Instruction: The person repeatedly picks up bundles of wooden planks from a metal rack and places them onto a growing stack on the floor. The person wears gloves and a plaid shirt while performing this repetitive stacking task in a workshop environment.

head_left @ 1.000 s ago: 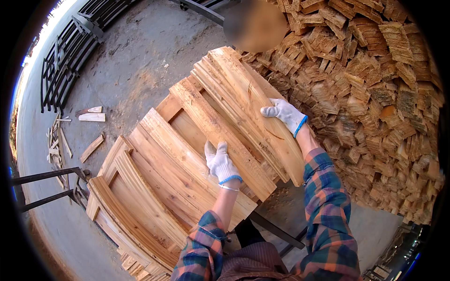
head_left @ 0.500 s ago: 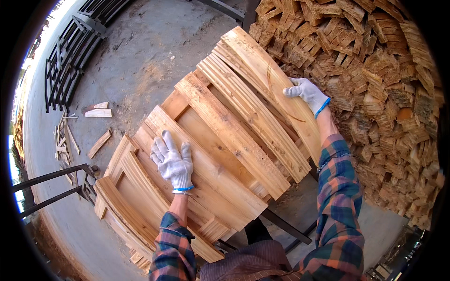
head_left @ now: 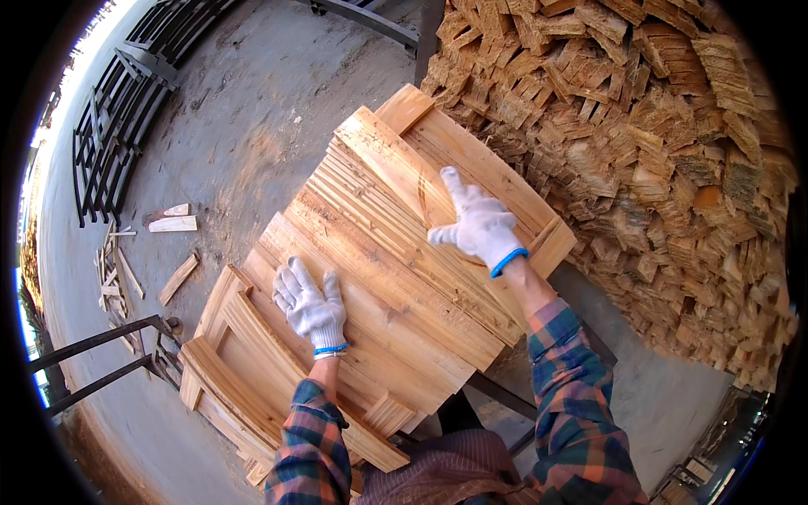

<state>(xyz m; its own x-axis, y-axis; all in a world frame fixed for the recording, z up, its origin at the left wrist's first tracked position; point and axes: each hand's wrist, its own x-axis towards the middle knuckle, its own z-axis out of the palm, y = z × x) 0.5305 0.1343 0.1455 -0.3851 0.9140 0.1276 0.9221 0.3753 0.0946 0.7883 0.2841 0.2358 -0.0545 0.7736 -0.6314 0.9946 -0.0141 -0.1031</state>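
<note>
Pale wooden boards lie side by side in front of me, over a raised base of planks. My left hand, in a white knit glove with a blue cuff edge, rests flat on a smooth board left of the middle, fingers spread. Across the boards my right hand, gloved the same way, lies with thumb and forefinger apart on a wide plank. Between the hands, several narrow strips and a rougher board sit close together. Neither hand grips anything.
A high pile of cut wood pieces rises at the right. Black metal racks stand at the far left, and a dark metal frame juts in at the left. Wood scraps lie on the concrete floor.
My right hand has moved left with the wide plank, and the boards have closed up, covering the gaps between them. Base planks now show at the right. My left hand has barely moved.
</note>
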